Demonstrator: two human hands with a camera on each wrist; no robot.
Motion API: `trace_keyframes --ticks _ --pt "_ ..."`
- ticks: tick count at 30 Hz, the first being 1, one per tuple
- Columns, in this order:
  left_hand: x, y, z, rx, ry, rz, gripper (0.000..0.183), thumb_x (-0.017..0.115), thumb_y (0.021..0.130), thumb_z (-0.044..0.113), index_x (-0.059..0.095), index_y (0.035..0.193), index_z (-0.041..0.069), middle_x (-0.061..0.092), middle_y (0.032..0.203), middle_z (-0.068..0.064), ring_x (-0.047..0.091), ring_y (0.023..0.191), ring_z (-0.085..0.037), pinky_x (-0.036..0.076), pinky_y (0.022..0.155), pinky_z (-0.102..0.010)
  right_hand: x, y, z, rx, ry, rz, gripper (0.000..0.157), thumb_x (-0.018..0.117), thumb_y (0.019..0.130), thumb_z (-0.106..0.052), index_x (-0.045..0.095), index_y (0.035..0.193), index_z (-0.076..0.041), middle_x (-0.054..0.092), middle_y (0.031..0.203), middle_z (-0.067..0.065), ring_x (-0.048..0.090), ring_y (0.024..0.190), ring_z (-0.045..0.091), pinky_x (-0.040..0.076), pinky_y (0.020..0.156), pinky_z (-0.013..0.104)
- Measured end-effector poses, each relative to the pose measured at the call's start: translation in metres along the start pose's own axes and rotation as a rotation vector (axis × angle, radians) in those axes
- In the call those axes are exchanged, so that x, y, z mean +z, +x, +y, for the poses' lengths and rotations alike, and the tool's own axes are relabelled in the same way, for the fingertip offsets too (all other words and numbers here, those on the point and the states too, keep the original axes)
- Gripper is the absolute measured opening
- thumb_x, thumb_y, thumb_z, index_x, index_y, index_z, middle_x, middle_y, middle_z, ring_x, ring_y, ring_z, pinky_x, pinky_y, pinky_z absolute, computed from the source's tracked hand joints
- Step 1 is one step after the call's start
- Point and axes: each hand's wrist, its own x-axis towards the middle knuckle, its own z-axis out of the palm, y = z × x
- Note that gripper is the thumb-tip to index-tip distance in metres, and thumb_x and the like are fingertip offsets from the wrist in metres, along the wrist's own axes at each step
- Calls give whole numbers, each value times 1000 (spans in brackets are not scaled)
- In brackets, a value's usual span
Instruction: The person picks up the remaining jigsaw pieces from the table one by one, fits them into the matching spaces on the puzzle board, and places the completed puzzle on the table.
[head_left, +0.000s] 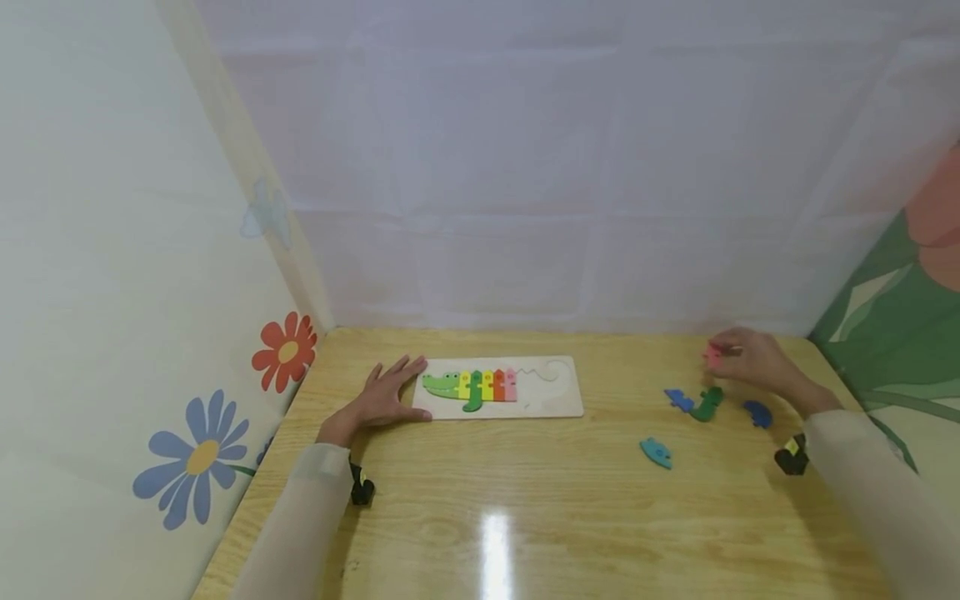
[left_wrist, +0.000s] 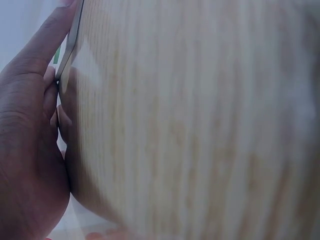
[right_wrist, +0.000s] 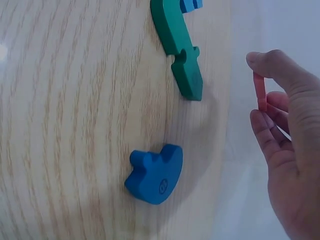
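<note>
Beyond the board's (head_left: 561, 398) three o'clock, the right hand (head_left: 752, 362) is pinching a pink piece (head_left: 712, 357), probably light, best edge-held; at nine, the left hand (head_left: 385, 395) is lying splayed.

Muted light, glare on tabletop (head_left: 585, 517), soft shadows

pink piece (head_left: 712, 356) between right fingers (right_wrist: 266, 137)

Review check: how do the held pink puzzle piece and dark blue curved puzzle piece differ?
The pink piece is pinched in the right hand; the dark blue curved piece rests on the table. The right wrist view shows pink's thin edge, blue's marked face. Both are off the board.
</note>
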Motion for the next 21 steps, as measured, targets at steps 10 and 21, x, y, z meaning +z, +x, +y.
trace_keyframes --ticks 10,21 --pt "1 0 -2 -1 6 10 111 84 84 58 31 167 7 26 174 -15 14 162 -43 -1 124 -72 7 4 -13 -36 2 -9 53 86 88 -8 62 128 19 65 123 40 66 111 58 60 90 57" --pt "2 0 -4 13 17 15 110 84 84 57 31 167 7 27 174 -15 15 162 -43 0 123 -72 16 9 -29 -33 -21 -35 58 89 85 -13 62 128 15 67 123 37 68 112 54 59 92 60"
